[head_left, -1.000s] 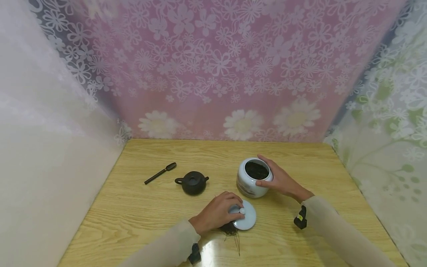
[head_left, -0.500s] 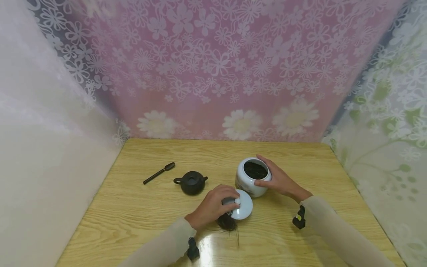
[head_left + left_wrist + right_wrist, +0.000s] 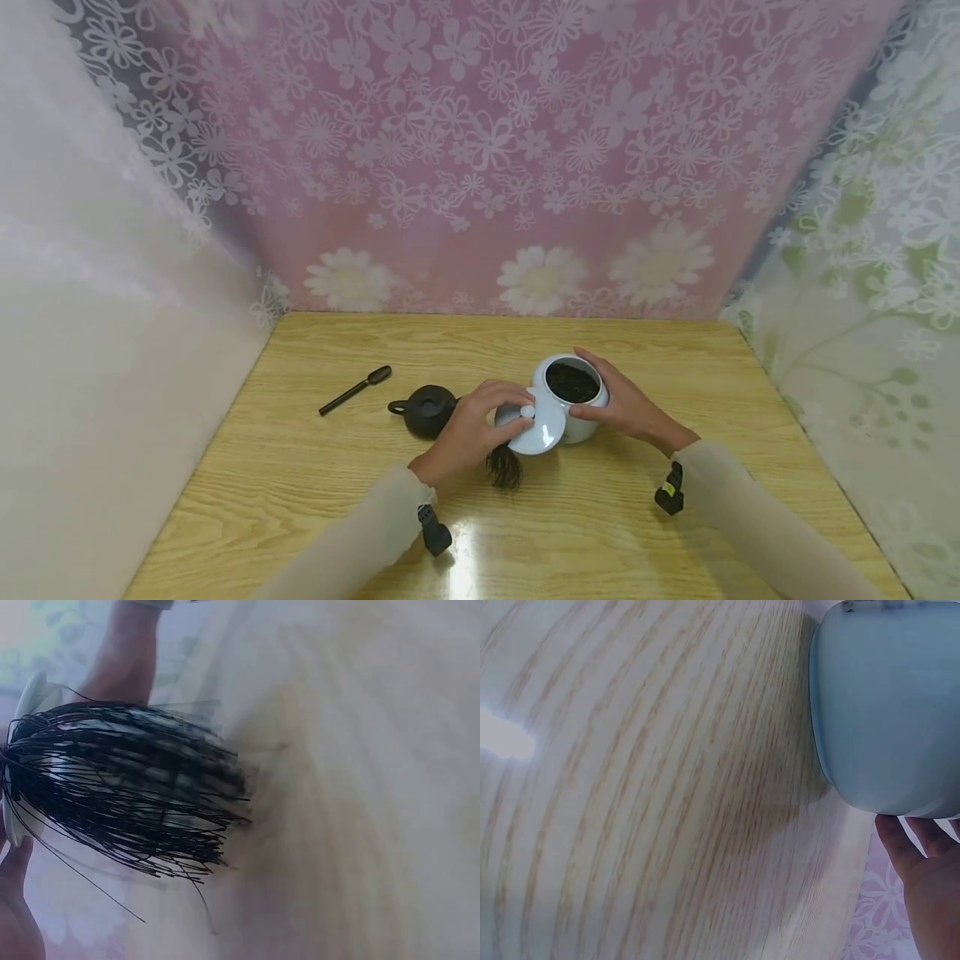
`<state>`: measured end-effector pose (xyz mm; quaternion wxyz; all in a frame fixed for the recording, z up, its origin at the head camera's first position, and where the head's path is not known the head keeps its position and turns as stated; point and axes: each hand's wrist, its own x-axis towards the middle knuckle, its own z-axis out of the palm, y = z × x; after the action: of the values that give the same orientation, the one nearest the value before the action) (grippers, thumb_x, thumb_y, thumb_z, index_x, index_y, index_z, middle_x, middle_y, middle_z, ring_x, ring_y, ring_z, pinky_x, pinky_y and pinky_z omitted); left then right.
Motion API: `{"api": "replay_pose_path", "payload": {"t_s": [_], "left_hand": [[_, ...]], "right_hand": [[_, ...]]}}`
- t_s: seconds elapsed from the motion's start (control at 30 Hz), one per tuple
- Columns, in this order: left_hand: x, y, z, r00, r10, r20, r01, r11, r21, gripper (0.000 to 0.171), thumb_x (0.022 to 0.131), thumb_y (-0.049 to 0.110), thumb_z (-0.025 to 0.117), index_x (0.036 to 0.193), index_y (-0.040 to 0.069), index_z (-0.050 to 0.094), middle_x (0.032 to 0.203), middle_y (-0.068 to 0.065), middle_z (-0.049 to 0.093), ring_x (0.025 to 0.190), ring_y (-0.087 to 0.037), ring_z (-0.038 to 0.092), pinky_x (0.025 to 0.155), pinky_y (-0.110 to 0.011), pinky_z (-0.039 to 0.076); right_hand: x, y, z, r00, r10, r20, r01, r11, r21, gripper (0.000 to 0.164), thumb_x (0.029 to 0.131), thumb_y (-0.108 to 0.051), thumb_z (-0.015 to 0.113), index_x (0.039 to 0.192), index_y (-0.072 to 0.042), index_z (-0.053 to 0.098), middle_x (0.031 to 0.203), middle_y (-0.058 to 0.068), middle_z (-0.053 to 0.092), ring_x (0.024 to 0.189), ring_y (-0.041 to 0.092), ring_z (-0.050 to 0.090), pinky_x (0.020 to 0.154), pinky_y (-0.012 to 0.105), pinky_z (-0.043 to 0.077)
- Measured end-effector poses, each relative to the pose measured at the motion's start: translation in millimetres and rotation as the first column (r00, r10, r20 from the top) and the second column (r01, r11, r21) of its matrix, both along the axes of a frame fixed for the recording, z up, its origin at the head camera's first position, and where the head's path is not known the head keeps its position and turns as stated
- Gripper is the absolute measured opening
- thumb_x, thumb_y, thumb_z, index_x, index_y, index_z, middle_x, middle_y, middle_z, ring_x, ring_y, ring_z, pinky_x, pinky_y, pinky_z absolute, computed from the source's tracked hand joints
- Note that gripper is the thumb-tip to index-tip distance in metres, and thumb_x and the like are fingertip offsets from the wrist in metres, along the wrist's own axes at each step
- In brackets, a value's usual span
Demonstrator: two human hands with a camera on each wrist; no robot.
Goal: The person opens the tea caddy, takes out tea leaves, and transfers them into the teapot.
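My left hand (image 3: 472, 429) pinches the knob of a white lid (image 3: 542, 431), which is tilted and held above the table, just left of and in front of the jar. A black tassel (image 3: 504, 467) hangs below the lid; its many thin strands fan out in the left wrist view. With thumb and fingers around the rim and side, my right hand (image 3: 630, 404) grips a white porcelain jar (image 3: 581, 431), which stands on the table. Dark contents that look like tea leaves (image 3: 572, 382) show through its mouth. The lid overlaps the jar's near left side in the head view.
Left of the lid stands a small black teapot (image 3: 426, 410), its right side hidden behind my left hand. Farther left lies a dark tea scoop (image 3: 356, 390). The wooden table (image 3: 300, 500) meets a floral-patterned backdrop (image 3: 480, 167) behind and pale walls at both sides.
My left hand has lifted the lid and moved it up toward the jar, so the tassel now hangs beneath it. The right hand keeps its hold on the jar.
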<state>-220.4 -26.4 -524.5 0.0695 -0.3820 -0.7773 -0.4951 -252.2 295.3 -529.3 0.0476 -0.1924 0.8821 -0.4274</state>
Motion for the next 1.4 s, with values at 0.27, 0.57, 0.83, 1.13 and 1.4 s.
{"api": "replay_pose_path", "payload": {"t_s": [0.27, 0.57, 0.83, 1.13, 1.4], "left_hand": [[-20.6, 20.1, 17.4, 0.999, 0.031, -0.038, -0.031, 0.999, -0.007, 0.026, 0.105, 0.030, 0.077, 0.130, 0.025, 0.076, 0.141, 0.007, 0.068, 0.136, -0.013, 0.061, 0.110, -0.036, 0.057], [-34.1, 48.7, 37.9, 0.997, 0.045, -0.069, -0.050, 0.996, -0.078, 0.027, 0.107, 0.029, 0.074, 0.131, 0.016, 0.076, 0.141, -0.001, 0.069, 0.135, -0.017, 0.060, 0.110, -0.034, 0.056], [-44.2, 64.1, 42.9, 0.987, 0.064, -0.149, -0.087, 0.984, -0.153, 0.028, 0.106, 0.026, 0.076, 0.131, 0.013, 0.075, 0.138, -0.003, 0.071, 0.134, -0.019, 0.061, 0.110, -0.032, 0.056], [-51.7, 77.7, 43.0, 0.982, 0.062, -0.179, -0.101, 0.971, -0.217, 0.027, 0.107, 0.027, 0.075, 0.130, 0.013, 0.075, 0.136, -0.002, 0.073, 0.132, -0.019, 0.062, 0.109, -0.031, 0.056], [-54.3, 85.1, 38.5, 0.973, 0.046, -0.225, -0.103, 0.963, -0.249, 0.025, 0.107, 0.026, 0.075, 0.128, 0.012, 0.075, 0.133, -0.002, 0.073, 0.128, -0.019, 0.063, 0.109, -0.029, 0.055]], "right_hand": [[2.0, -0.3, 1.8, 1.000, 0.000, 0.008, 0.000, 1.000, 0.005, 0.107, 0.096, -0.031, 0.088, 0.176, -0.015, 0.019, 0.172, 0.022, 0.037, 0.153, 0.049, 0.044, 0.115, 0.072, 0.043], [3.0, 0.2, 2.8, 1.000, 0.016, 0.021, -0.016, 1.000, -0.021, 0.105, 0.098, -0.028, 0.086, 0.176, -0.015, 0.017, 0.173, 0.021, 0.034, 0.149, 0.047, 0.049, 0.110, 0.065, 0.049], [2.9, -1.0, 1.7, 0.998, 0.048, 0.047, -0.044, 0.996, -0.081, 0.101, 0.099, -0.029, 0.084, 0.176, -0.022, 0.019, 0.169, 0.014, 0.042, 0.140, 0.037, 0.059, 0.106, 0.057, 0.054], [3.6, -0.5, 1.7, 0.996, 0.070, 0.058, -0.062, 0.990, -0.127, 0.098, 0.101, -0.025, 0.082, 0.175, -0.022, 0.019, 0.166, 0.012, 0.045, 0.139, 0.034, 0.060, 0.104, 0.040, 0.059], [4.3, 0.2, -1.9, 0.996, 0.064, 0.060, -0.055, 0.988, -0.143, 0.099, 0.102, -0.023, 0.081, 0.175, -0.019, 0.016, 0.167, 0.016, 0.042, 0.140, 0.037, 0.060, 0.105, 0.038, 0.058]]}}
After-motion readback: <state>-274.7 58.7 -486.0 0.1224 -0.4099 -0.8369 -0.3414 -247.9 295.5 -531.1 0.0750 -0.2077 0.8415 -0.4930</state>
